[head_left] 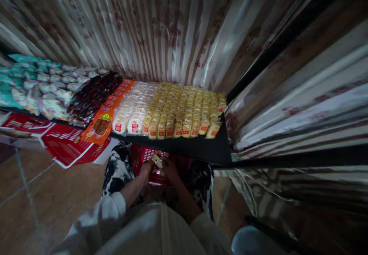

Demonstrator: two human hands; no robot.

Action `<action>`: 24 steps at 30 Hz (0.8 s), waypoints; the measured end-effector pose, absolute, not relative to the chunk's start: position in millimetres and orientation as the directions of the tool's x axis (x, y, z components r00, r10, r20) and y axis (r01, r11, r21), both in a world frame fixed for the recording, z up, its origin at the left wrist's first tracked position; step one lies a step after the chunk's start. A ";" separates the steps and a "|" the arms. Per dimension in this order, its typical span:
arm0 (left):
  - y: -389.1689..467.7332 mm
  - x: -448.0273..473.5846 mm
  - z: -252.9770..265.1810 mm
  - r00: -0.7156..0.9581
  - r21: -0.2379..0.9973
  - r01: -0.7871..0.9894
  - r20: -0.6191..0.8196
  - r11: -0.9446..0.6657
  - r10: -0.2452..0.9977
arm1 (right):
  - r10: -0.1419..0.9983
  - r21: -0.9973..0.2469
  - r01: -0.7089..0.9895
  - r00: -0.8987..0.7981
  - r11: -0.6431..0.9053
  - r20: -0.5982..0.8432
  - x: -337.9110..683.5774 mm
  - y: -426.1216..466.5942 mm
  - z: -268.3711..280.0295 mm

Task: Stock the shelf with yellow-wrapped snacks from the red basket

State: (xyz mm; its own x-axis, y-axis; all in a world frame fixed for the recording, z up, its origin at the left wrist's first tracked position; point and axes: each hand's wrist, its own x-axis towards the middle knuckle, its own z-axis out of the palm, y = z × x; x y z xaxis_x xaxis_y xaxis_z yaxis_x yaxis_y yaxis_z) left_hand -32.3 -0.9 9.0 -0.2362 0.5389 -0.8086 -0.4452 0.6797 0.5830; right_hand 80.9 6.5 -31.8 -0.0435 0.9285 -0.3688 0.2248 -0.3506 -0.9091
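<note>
My left hand (146, 167) and my right hand (170, 170) are together between my knees, closed on a small wrapped snack (156, 161) with a yellowish look. The left fingers hold its left side and the right fingers its right side. Under them sits a red plastic basket (138, 154), with some wrapped pieces dimly visible inside. Just beyond, rows of yellow wrapped snacks (184, 109) with orange-red labels stand on a black shelf (184, 146). White wrapped snacks (136, 121) with red labels line up to their left. The fingertips are partly hidden in the dim light.
An orange snack packet (100, 123) overhangs the shelf's front edge. Dark wrapped packets (92, 96) and white-and-teal packets (48, 82) lie further left. Another red basket (61, 142) is on the floor. Striped curtains (161, 29) hang behind, and a dark post (270, 52) rises at right.
</note>
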 end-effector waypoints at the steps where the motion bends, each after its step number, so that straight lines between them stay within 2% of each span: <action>1: -3.2 -32.7 13.7 -0.251 0.601 -0.428 -0.797 0.675 0.550 | 0.930 -0.911 0.222 -0.038 -0.349 -0.366 84.6 5.4 -26.1; 3: -8.0 -32.4 23.3 -0.266 0.642 -0.389 -0.765 0.661 0.587 | 0.935 -0.915 0.219 -0.032 -0.339 -0.354 91.8 3.9 -14.6; 6: -15.3 -29.5 37.2 -0.234 0.741 -0.288 -0.669 0.607 0.706 | 0.948 -0.927 0.219 -0.020 -0.305 -0.317 103.9 2.3 3.4; 10: -23.2 -25.3 51.6 -0.165 0.880 -0.111 -0.474 0.461 0.865 | 0.961 -0.943 0.201 -0.023 -0.266 -0.276 124.8 -3.2 28.6; 13: -26.5 -23.8 57.9 -0.053 0.946 0.044 -0.319 0.322 0.946 | 0.959 -0.949 0.156 -0.018 -0.275 -0.282 142.4 -11.1 44.8; 16: -26.7 -20.9 64.9 0.068 0.965 0.219 -0.165 0.147 0.984 | 0.938 -0.938 0.032 -0.023 -0.346 -0.347 158.4 -21.6 55.9; 19: -22.2 -13.5 78.8 0.167 0.928 0.371 -0.040 -0.026 0.985 | 0.893 -0.876 -0.177 -0.067 -0.450 -0.445 171.6 -32.4 63.4; 22: -13.8 -1.5 98.5 0.250 0.902 0.410 0.028 -0.132 0.968 | 0.859 -0.788 -0.352 -0.118 -0.505 -0.498 182.5 -41.0 69.4; 24: -7.8 8.0 110.8 0.305 0.918 0.375 0.008 -0.128 0.952 | 0.851 -0.740 -0.439 -0.131 -0.509 -0.508 188.5 -44.8 72.2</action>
State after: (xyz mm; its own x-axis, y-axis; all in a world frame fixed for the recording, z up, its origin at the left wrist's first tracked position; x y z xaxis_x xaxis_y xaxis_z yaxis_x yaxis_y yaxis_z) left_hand 8.0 -7.8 110.8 0.3051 0.9523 0.0078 0.3751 -0.1277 0.9181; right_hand 188.5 -44.8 72.2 -0.1310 0.8513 -0.5080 -0.4387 -0.5093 -0.7404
